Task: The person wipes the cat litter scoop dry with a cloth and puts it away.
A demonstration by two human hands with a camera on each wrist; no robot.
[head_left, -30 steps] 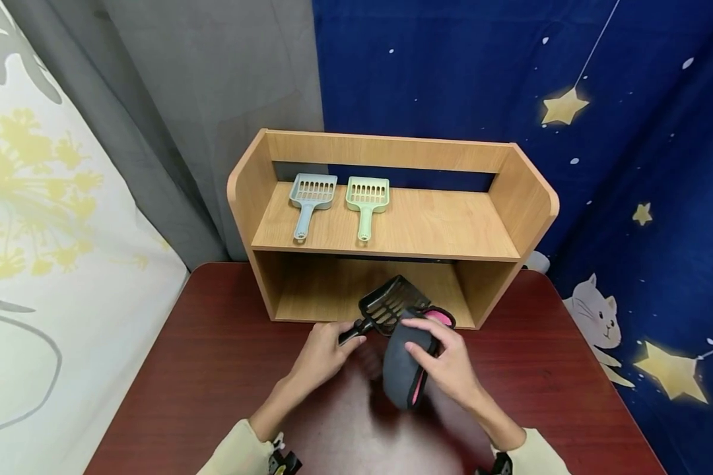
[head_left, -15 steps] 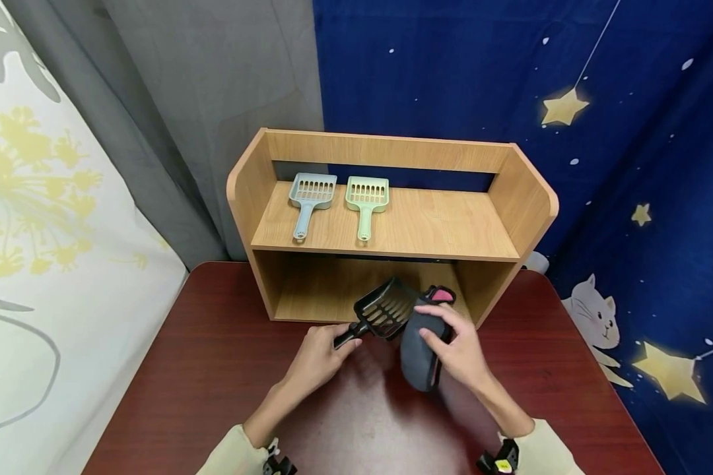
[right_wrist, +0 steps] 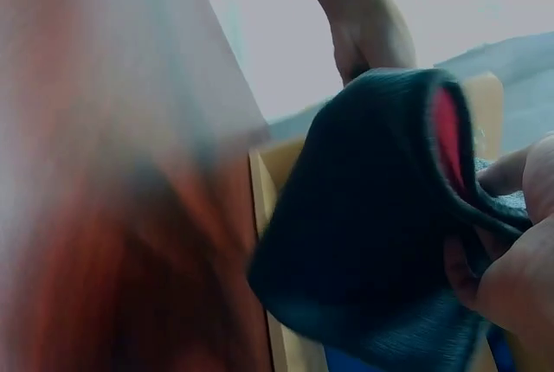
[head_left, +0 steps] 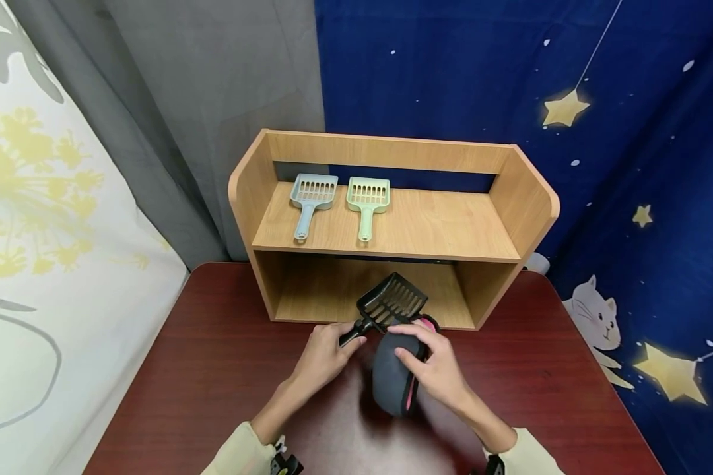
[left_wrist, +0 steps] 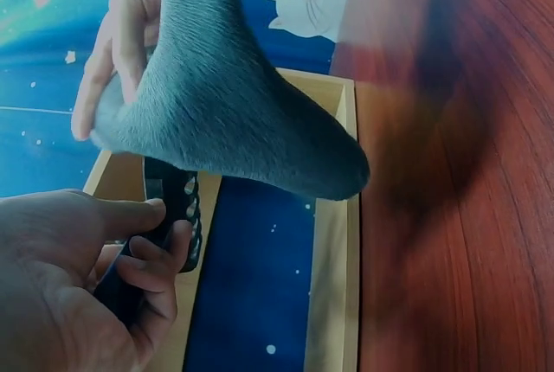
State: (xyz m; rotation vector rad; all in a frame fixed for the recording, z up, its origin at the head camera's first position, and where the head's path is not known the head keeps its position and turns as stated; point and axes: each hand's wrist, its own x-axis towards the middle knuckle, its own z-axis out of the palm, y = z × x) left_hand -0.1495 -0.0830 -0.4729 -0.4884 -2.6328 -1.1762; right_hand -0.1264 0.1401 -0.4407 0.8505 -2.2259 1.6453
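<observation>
My left hand (head_left: 323, 355) grips the handle of a black slotted litter scoop (head_left: 391, 301), whose head points up and right at the front of the lower shelf. My right hand (head_left: 432, 366) holds a grey, short-napped, mitt-shaped fabric piece (head_left: 388, 379) with black edging and a pink lining. In the head view its upper end overlaps the lower corner of the scoop head. The left wrist view shows the fabric piece (left_wrist: 234, 104) hanging over the scoop (left_wrist: 164, 186), hiding part of it. In the right wrist view, the pink lining shows inside the fabric piece's opening.
A light wooden two-tier shelf (head_left: 440, 227) stands at the back of the dark red table (head_left: 232, 376). On its upper tier lie a blue litter scoop (head_left: 306, 214) and a green litter scoop (head_left: 366, 214). Grey and blue star-patterned curtains (head_left: 440, 79) hang behind.
The right hand moved the grey fabric piece up and right, then back left and down past its earlier spot. The black scoop shifted slightly left and returned, held throughout by the left hand.
</observation>
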